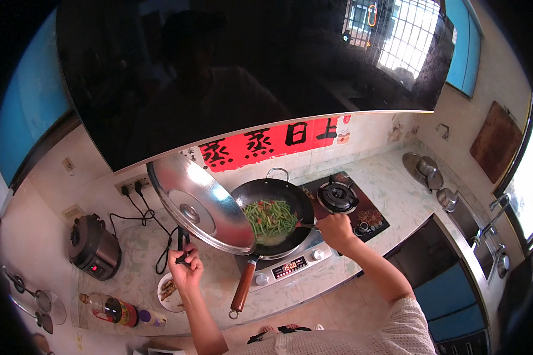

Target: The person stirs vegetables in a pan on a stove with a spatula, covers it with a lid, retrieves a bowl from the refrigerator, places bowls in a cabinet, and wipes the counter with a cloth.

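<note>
My left hand [187,262] grips the black handle of a large metal wok lid [200,204], held tilted at the left side of the wok. A black wok [300,204] with a wooden handle [243,286] rests on an induction cooker [288,266] whose display is lit. Green beans with red bits [271,222] lie in the wok with some liquid. My right hand [336,230] is closed around the handle of a cooking utensil [307,226], whose head is among the beans at their right edge.
A dark range hood [248,71] hangs above. A gas stove [364,208] stands right of the wok, with a sink [466,222] farther right. Left are an electric pressure cooker [95,248], a plate of food [166,301], a sauce bottle [120,310] and black cords [160,222].
</note>
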`<state>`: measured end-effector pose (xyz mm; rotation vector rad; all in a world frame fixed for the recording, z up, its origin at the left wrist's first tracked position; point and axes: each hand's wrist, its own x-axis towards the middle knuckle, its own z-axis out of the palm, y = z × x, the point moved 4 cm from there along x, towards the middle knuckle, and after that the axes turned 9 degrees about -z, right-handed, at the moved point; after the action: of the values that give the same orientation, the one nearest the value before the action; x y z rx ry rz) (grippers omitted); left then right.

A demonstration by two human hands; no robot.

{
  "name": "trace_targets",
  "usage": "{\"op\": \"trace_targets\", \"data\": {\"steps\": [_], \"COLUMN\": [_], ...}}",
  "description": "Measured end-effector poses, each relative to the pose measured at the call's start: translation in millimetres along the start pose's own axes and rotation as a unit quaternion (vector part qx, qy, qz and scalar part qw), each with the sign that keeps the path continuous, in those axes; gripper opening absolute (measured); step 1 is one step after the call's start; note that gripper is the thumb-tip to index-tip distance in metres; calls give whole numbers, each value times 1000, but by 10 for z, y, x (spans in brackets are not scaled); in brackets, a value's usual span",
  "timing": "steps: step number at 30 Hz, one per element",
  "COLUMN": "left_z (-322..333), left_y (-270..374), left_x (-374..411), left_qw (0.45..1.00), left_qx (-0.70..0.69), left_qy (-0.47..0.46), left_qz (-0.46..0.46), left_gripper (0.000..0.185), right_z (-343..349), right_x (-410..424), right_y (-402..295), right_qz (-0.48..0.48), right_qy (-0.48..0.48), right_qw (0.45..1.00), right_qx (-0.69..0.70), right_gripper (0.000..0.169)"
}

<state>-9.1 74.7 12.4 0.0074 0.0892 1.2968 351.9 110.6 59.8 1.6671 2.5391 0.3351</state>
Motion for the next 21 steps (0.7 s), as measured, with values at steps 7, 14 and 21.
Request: {"op": "trace_targets", "data": {"steps": [7, 14, 21], "left_z": [-47, -53, -75], "left_y": [-35, -19, -47], "left_x": [-34, -83, -94], "left_qw": [1000, 1000, 1000], "left_qx": [-11, -12, -9], "left_qy": [0, 25, 0], "left_qz": [-13, 5, -9], "left_gripper": [38, 39, 42], "right_z": [121, -41, 727], "right_x": [287, 416, 852], "right_y": [-67, 411, 706], "right_qz": [30, 195, 202], "right_qy": [70, -106, -205], "right_qw": [995, 953, 864], "right_qx": [69, 205, 412], "right_gripper": [13, 27, 22]}}
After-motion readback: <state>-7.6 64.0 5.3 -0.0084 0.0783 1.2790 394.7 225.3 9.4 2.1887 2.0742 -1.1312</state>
